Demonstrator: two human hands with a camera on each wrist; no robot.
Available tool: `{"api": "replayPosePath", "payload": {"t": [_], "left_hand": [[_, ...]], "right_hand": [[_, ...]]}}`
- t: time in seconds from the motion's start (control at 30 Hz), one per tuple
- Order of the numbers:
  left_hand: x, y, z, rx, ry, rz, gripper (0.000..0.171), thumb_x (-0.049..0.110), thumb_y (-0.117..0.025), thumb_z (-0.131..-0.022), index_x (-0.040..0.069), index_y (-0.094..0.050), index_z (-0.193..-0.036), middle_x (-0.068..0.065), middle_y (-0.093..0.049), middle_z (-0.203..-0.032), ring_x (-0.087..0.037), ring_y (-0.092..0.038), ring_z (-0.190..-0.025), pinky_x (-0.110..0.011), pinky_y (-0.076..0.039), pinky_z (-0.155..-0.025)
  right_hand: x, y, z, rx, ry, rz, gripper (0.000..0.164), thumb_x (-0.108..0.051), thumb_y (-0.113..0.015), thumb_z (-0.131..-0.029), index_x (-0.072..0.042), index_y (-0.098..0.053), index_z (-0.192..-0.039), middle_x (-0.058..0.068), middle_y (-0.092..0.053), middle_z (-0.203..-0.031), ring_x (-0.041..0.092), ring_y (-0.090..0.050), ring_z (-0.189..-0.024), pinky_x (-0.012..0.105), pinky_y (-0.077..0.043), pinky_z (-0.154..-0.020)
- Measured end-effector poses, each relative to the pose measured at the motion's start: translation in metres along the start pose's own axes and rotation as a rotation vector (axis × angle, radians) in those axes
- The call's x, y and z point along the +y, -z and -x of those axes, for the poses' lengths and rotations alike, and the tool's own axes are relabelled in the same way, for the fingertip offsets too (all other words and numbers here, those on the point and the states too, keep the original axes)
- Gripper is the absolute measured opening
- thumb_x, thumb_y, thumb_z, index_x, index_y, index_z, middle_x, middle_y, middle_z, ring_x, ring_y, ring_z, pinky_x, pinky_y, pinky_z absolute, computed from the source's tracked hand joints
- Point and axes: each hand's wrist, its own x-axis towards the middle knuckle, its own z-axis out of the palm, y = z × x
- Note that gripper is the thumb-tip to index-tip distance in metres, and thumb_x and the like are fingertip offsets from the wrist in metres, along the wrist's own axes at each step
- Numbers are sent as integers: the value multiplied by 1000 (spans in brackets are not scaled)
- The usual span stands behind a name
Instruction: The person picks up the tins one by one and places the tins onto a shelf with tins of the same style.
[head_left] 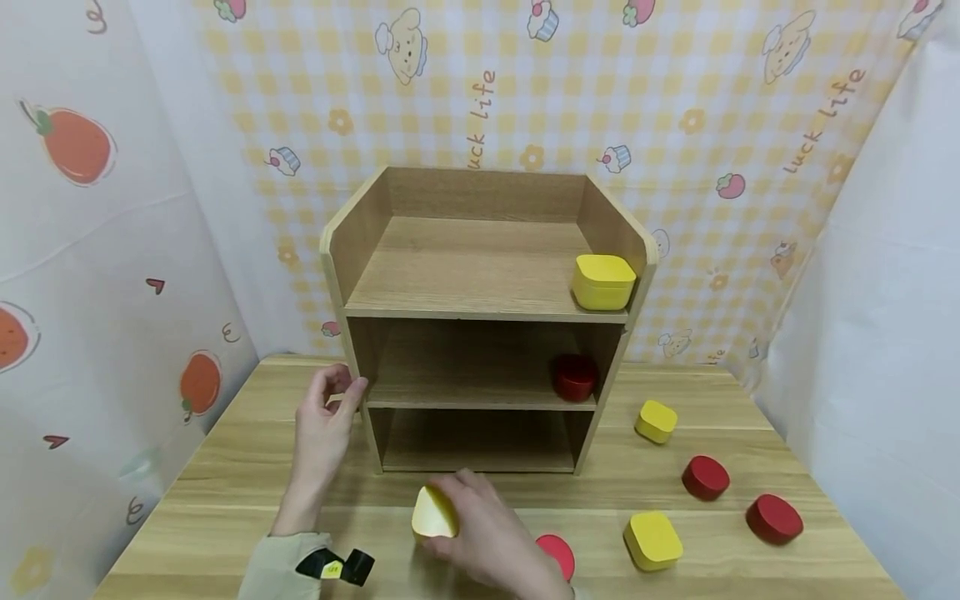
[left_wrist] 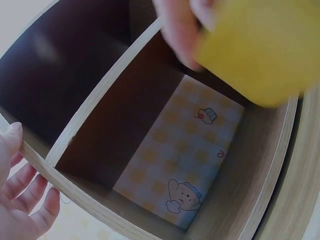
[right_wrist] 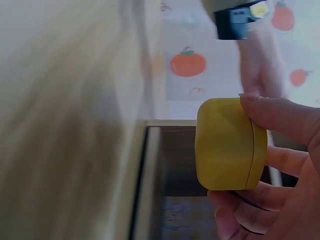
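My right hand [head_left: 480, 529] grips a yellow rounded-square box [right_wrist: 225, 145] in front of the shelf unit, low over the table. A seam runs round the box near one end, and in the right wrist view the thumb presses one side with fingers on the other. My left hand [head_left: 326, 425] is at the left side panel of the wooden shelf unit [head_left: 480, 315]. Its thumb tip meets the panel's front edge, and its loosely bent fingers lie along the outside in the left wrist view. The yellow box looks blurred there.
On the top shelf stands a yellow box [head_left: 603, 283], and on the middle shelf a dark red round box [head_left: 574, 377]. Yellow blocks [head_left: 654, 541] and red round pieces [head_left: 774, 519] lie on the table at right. A red round piece [head_left: 557, 556] sits beside my right forearm.
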Motion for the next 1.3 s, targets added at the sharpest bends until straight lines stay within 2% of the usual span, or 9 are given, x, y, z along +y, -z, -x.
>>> {"api": "replayPosePath", "payload": {"t": [0.17,0.43,0.5,0.7,0.87,1.1,1.3], "left_hand": [[0,1,-1,4,-4,5,25,14,-65,-96,-1,-55,-113,-5,-54,-101,-14,-52,-95,-16,-44,-73],[1,1,-1,10,-8,1,24,13,-64,-96,-2,-55,-112,-5,-54,-99,-13,-52,-94,-16,-45,-72],[1,0,-1,10,-6,-1,23,13,-64,-96,-2,-55,-112,-5,-54,-98,-12,-53,-93,-16,-45,-72],[1,0,0,13,-4,-4,24,14,-65,-96,-1,-55,-111,-4,-54,-98,-12,-53,-93,-16,-45,-72],[0,1,1,13,-8,-9,23,13,-65,-96,0,-55,-111,-4,-54,-98,-12,-53,-93,-15,-45,-72],[-1,1,1,18,-16,-14,23,14,-65,-96,-1,-55,-110,-5,-53,-97,-11,-52,-91,-14,-45,-70],[0,0,1,11,-21,-3,23,14,-65,-96,-1,-55,-110,-5,-53,-97,-12,-52,-92,-14,-45,-70]], "right_hand": [[-9,22,0,38,103,34,63,-26,-86,-73,-21,-60,-130,-8,-58,-114,13,-52,-101,31,-49,-80],[-21,60,0,55,227,44,61,-27,-85,-76,-20,-59,-131,-7,-58,-114,10,-52,-102,29,-49,-85],[-22,71,0,48,254,39,60,-26,-84,-77,-19,-58,-131,-6,-57,-115,10,-51,-101,26,-49,-83],[-26,104,-5,9,313,19,62,-29,-83,-80,-20,-55,-135,-8,-56,-120,9,-51,-105,29,-47,-88],[-33,131,-9,-34,409,-4,63,-29,-82,-80,-20,-54,-136,-11,-55,-124,7,-50,-109,30,-45,-92],[-39,161,-18,-54,530,25,62,-29,-81,-82,-18,-53,-137,-9,-56,-127,7,-51,-113,30,-45,-94],[-42,188,-29,-66,542,12,61,-27,-81,-82,-19,-53,-136,-9,-55,-127,7,-51,-107,29,-47,-89]]}}
